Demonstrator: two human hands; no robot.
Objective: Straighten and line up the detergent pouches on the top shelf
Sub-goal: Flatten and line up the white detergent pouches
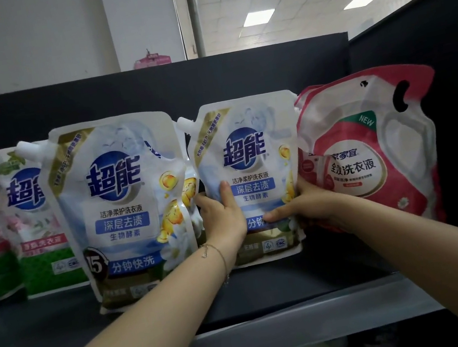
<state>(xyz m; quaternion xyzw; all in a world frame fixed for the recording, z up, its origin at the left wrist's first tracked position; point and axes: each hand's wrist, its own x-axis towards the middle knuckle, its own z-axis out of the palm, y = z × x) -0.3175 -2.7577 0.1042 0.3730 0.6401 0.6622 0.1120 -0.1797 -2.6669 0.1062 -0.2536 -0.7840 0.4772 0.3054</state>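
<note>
Your left hand [223, 217] gripped the white pouch [248, 151] by its left edge, your right hand [304, 206] by its right, thumbs on the front. It stood upright on the top shelf [286, 282], blue round logo and gold corner band facing you, between a matching pouch [123, 207] and a red pouch [371, 154].

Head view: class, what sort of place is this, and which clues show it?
Probably a shop aisle, or a mock one: a black shelf lined with branded detergent pouches, and panel lights in a tiled ceiling overhead.
</note>
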